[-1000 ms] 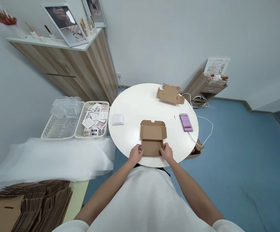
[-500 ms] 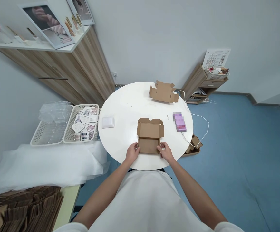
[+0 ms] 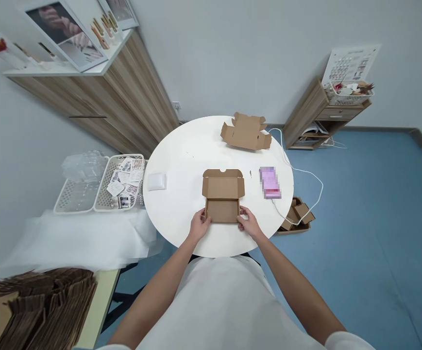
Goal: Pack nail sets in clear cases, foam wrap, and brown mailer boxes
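A small brown cardboard box (image 3: 222,210) lies on the round white table (image 3: 185,214), its lid flap raised and leaning away from me. Nothing shows inside it. My left hand (image 3: 199,224) grips the near left corner, thumb against the side wall. At the near right corner my right hand (image 3: 248,222) holds the opposite wall between thumb and fingers. Farther back on the table rests a partly folded cardboard blank (image 3: 246,131). A white padded packet (image 3: 157,181) sits at the left, and a blurred purple phone (image 3: 270,183) with a white cable lies at the right.
Left of the table stand two white baskets, one with printed cards (image 3: 125,180), one with clear plastic pieces (image 3: 81,194). White foam sheets (image 3: 83,238) and stacked flat cardboard (image 3: 46,306) lie nearer me. A carton of cardboard pieces (image 3: 298,216) stands on the floor at right.
The view has shifted a little. Both hands keep their hold on the box's sides, and the box sits slightly farther from me, its lid still up.
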Demonstrator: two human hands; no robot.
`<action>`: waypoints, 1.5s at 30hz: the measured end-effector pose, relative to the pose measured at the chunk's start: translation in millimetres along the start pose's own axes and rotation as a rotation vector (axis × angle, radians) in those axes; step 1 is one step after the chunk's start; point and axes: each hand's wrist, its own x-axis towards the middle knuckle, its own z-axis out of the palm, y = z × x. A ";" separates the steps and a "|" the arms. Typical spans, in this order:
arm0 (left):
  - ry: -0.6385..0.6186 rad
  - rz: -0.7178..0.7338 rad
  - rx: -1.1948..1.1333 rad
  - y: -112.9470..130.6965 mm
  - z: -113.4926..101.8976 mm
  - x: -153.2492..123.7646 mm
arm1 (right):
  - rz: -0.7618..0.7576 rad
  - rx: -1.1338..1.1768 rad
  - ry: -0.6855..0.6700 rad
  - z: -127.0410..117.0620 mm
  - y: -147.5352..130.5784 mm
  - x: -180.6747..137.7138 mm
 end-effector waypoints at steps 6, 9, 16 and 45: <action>-0.016 -0.039 -0.035 -2.7 3.9 -2.3 | -0.025 -0.027 -0.029 -1.0 -0.2 3.1; -0.011 -0.048 -0.029 -6.0 4.2 -5.0 | -0.069 -0.076 0.017 -2.0 1.2 0.9; 0.075 -0.084 -0.014 -20.2 -24.9 -7.7 | -0.286 -0.187 0.273 7.4 -7.4 -22.9; 0.396 -0.106 -0.138 -66.5 -189.0 144.1 | -0.148 -0.288 0.123 328.0 -83.0 123.3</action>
